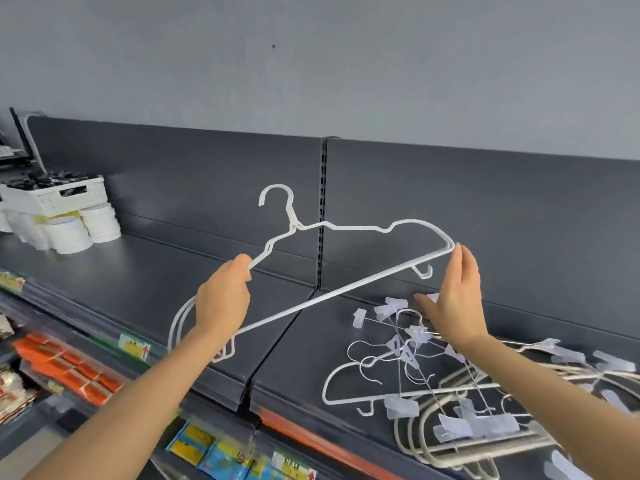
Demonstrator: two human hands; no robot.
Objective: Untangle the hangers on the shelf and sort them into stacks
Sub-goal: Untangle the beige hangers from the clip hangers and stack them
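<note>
Two white wire hangers (pixel 349 227), held together, hang tilted in the air above the dark shelf (pixel 145 271), hook up. My left hand (pixel 221 299) grips their left shoulder. My right hand (pixel 453 299) is flat with straight fingers, its fingertips touching the hangers' right end. On the shelf at the right lies a tangled pile of hangers (pixel 450 393): a white wire hanger (pixel 332 386), thin metal ones with clear plastic clips (pixel 401 407), and beige hangers (pixel 426 448).
A white basket (pixel 52 195) sits on white round containers (pixel 69 233) at the shelf's far left. A slotted upright (pixel 323 202) divides the back panel. Orange and blue packets (pixel 69 368) fill the shelf below.
</note>
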